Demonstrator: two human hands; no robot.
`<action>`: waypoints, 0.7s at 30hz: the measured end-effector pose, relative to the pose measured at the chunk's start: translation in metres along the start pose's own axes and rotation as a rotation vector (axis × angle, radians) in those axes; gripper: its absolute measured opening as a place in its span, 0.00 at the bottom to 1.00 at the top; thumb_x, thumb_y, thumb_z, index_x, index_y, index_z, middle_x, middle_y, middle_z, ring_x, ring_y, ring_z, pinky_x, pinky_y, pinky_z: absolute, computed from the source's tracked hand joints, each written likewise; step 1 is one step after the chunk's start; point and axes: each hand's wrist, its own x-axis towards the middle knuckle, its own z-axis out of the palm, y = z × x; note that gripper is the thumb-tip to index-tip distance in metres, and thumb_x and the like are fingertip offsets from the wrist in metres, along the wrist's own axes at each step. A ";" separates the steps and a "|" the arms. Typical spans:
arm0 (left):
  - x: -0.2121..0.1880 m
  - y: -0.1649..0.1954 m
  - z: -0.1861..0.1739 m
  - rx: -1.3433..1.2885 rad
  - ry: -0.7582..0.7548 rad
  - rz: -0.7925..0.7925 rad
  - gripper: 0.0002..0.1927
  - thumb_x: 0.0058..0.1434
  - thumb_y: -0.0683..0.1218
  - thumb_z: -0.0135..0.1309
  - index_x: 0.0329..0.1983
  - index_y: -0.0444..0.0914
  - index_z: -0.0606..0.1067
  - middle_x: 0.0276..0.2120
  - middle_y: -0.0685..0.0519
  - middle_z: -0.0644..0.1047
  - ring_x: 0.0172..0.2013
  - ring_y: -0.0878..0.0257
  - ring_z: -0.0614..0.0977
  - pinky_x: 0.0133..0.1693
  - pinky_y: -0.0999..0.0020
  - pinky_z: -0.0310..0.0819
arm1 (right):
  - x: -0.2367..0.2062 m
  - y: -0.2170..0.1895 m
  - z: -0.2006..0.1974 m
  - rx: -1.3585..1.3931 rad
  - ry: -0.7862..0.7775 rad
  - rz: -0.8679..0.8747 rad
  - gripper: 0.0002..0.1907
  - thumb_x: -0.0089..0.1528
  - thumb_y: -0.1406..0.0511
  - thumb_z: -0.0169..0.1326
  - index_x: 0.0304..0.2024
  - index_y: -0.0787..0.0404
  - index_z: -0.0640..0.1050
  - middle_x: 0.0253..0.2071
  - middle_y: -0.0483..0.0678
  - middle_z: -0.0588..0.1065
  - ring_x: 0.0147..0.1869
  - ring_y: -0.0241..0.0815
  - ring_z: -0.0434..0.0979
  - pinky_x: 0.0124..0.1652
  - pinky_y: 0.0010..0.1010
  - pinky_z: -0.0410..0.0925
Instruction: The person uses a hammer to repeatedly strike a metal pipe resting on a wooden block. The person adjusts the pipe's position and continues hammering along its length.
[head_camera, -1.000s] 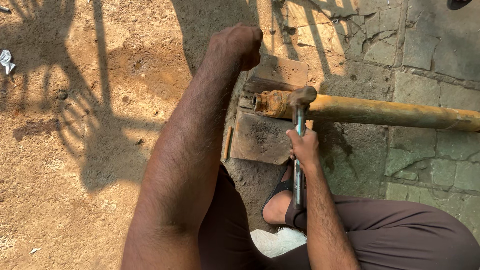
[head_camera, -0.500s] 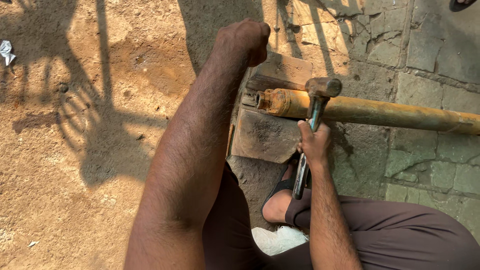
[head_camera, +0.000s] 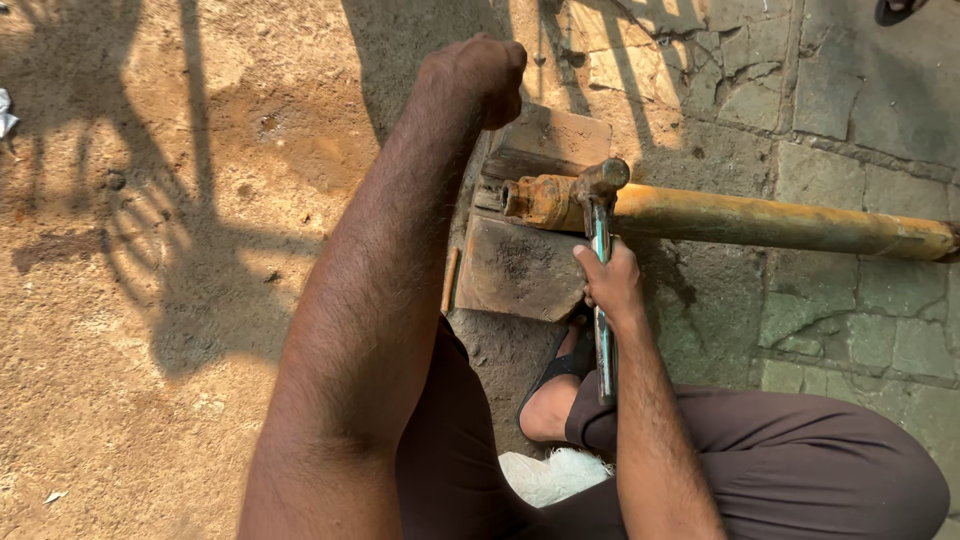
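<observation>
1. Right hand (head_camera: 612, 285): fingers wrapped tight round the metal handle of a hammer (head_camera: 601, 250), gripping it about midway along; the lower end of the handle runs on past the wrist, along the forearm.
2. Hammer head: rusty, resting on or just above the top of the pipe (head_camera: 760, 218), close to the pipe's near end.
3. Pipe: yellow, rust-stained, lying roughly level from the right edge of the view in to the centre; its rusty end fitting sits over a stone block (head_camera: 520, 268).
4. Left hand (head_camera: 478, 72): curled into a loose fist beyond the pipe end, knuckles toward the viewer. Whether it has hold of anything cannot be told, as the fingers are turned away.
5. Left forearm: stretches from the lower left up to that fist and hides the left edge of the block.
6. Foot (head_camera: 553, 398): in a dark sandal, just below the block, beside the right forearm.
7. Ground: bare sandy earth on the left, crossed by spoked shadows; cracked paving (head_camera: 850, 330) on the right, beneath the pipe.
8. White cloth (head_camera: 550, 475): bunched between the person's legs, near the lower edge.
</observation>
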 end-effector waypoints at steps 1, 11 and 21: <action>-0.001 -0.001 -0.001 0.003 0.008 0.002 0.24 0.67 0.41 0.53 0.66 0.44 0.68 0.67 0.47 0.69 0.70 0.52 0.64 0.66 0.45 0.60 | -0.004 0.000 0.004 -0.021 0.030 -0.037 0.15 0.64 0.60 0.60 0.34 0.64 0.71 0.21 0.43 0.70 0.18 0.33 0.70 0.17 0.28 0.65; -0.009 -0.010 -0.006 -0.019 -0.051 -0.059 0.24 0.72 0.44 0.49 0.71 0.43 0.65 0.66 0.46 0.70 0.67 0.52 0.70 0.64 0.47 0.67 | -0.012 -0.021 -0.001 0.205 0.134 -0.160 0.12 0.65 0.63 0.58 0.37 0.63 0.70 0.22 0.42 0.69 0.16 0.32 0.66 0.15 0.27 0.64; -0.006 -0.003 -0.006 -0.002 -0.026 -0.032 0.24 0.70 0.43 0.51 0.69 0.43 0.66 0.67 0.46 0.68 0.69 0.51 0.65 0.65 0.44 0.62 | -0.005 -0.003 0.011 -0.099 0.055 -0.057 0.15 0.65 0.59 0.58 0.41 0.64 0.71 0.21 0.43 0.70 0.18 0.34 0.70 0.17 0.28 0.66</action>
